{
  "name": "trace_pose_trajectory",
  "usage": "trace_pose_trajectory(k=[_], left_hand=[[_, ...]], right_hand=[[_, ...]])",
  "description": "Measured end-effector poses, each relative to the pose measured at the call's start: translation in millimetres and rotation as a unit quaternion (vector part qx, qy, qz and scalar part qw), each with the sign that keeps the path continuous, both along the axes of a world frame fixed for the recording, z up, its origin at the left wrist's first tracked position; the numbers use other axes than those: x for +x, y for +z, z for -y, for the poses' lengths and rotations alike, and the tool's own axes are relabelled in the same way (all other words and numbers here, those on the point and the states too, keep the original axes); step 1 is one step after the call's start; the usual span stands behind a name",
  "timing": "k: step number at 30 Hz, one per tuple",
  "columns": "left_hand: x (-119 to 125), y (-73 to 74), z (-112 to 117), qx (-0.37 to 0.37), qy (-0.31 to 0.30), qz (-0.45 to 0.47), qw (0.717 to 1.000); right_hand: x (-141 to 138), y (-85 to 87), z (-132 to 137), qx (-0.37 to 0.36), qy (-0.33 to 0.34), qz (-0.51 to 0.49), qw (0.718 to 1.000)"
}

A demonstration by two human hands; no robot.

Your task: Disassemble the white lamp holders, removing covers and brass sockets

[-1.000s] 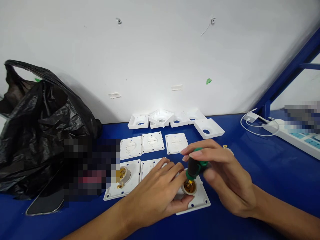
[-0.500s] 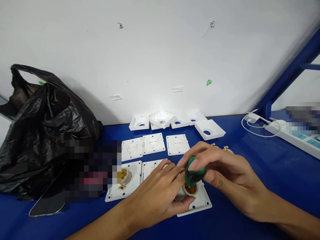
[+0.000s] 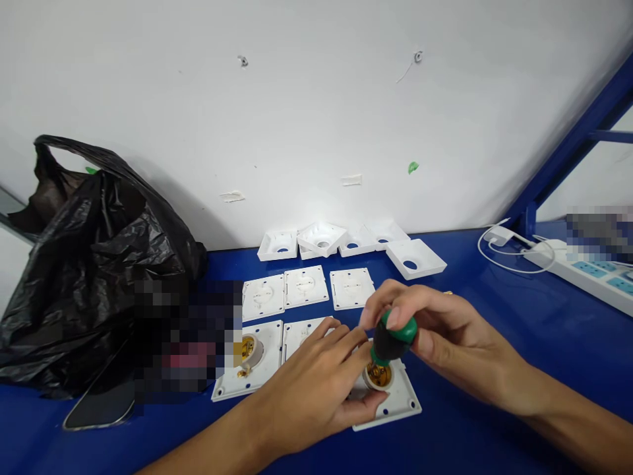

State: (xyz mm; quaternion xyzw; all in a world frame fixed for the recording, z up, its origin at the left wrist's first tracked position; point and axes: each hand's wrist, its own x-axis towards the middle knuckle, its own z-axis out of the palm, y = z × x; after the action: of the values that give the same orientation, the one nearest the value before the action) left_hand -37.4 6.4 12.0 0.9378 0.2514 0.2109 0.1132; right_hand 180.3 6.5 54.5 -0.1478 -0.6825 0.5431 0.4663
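My right hand (image 3: 450,336) grips a stubby green-and-black screwdriver (image 3: 393,338) by its handle, fingertips on top. It stands a little tilted over a round lamp socket (image 3: 380,377) with a brassy inside; the screwdriver's tip is hidden down in it. Thumb and index finger of my left hand (image 3: 316,382) close around that socket on its white square base plate (image 3: 400,406). Left of this hand, another socket (image 3: 251,351) sits on a second plate (image 3: 270,336), with a small brass piece (image 3: 244,373) beside it. My left fingers partly cover one more plate (image 3: 297,333).
Behind lie several white base plates (image 3: 305,290) and, along the wall, several white square covers (image 3: 418,257) with round holes. A black plastic bag (image 3: 109,251) and a dark phone-like slab (image 3: 101,402) are at left. On the right, a power strip (image 3: 583,267) has a white cable (image 3: 514,269).
The screwdriver's handle has turned and leans slightly more to the right, with my right fingers shifted on it. My left hand keeps its hold on the socket. The view has tilted slightly.
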Motion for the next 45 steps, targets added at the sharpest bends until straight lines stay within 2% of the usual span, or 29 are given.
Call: trace_pose_trajectory(k=[3, 6, 10, 14, 18, 22, 25, 29, 32, 36, 39, 43, 45], left_hand=[[0.0, -2.1, 0.5, 0.004, 0.005, 0.008, 1.000], [-0.3, -2.4, 1.0, -0.001, 0.004, 0.009, 1.000], [-0.6, -0.2, 0.5, -0.009, -0.003, -0.005, 1.000], [-0.7, -0.2, 0.2, -0.012, -0.005, -0.013, 1.000], [-1.1, -2.6, 0.5, -0.011, 0.006, -0.012, 1.000], [-1.2, -2.5, 0.6, -0.017, 0.000, -0.008, 1.000], [-1.4, -1.5, 0.7, -0.019, 0.001, 0.000, 1.000], [-2.0, -1.4, 0.9, -0.016, -0.001, -0.002, 1.000], [-1.9, -1.0, 1.0, -0.016, 0.003, -0.003, 1.000], [-0.9, -0.9, 0.4, -0.020, -0.005, -0.004, 1.000], [-0.6, -2.0, -0.4, -0.016, 0.000, 0.001, 1.000], [-1.6, -3.0, 0.3, -0.016, -0.003, -0.003, 1.000], [-2.2, -3.2, 1.1, -0.016, 0.003, -0.003, 1.000]], right_hand=[[-1.3, 0.4, 2.8, 0.013, -0.022, 0.004, 1.000], [-1.0, -0.8, 2.5, 0.010, -0.009, 0.022, 1.000], [0.6, -3.8, 0.1, 0.020, -0.045, 0.008, 0.999], [0.2, -6.2, 1.2, -0.021, -0.018, 0.021, 0.999], [-0.8, -6.0, 3.4, -0.015, -0.066, 0.008, 0.998], [0.1, -3.3, 6.8, -0.010, -0.037, 0.036, 0.999], [0.1, -2.6, 9.4, 0.005, -0.051, 0.027, 0.998], [-0.5, -4.2, 9.0, -0.010, -0.029, 0.048, 0.998], [-0.3, -5.0, 6.2, -0.013, -0.049, 0.023, 0.998], [0.8, -4.0, 4.6, -0.023, -0.016, 0.031, 0.999], [0.4, -4.1, 5.7, -0.020, -0.032, 0.013, 0.999], [-0.7, -5.7, 6.7, -0.038, -0.015, 0.036, 0.998], [-0.8, -6.2, 6.7, -0.031, -0.034, 0.026, 0.999]])
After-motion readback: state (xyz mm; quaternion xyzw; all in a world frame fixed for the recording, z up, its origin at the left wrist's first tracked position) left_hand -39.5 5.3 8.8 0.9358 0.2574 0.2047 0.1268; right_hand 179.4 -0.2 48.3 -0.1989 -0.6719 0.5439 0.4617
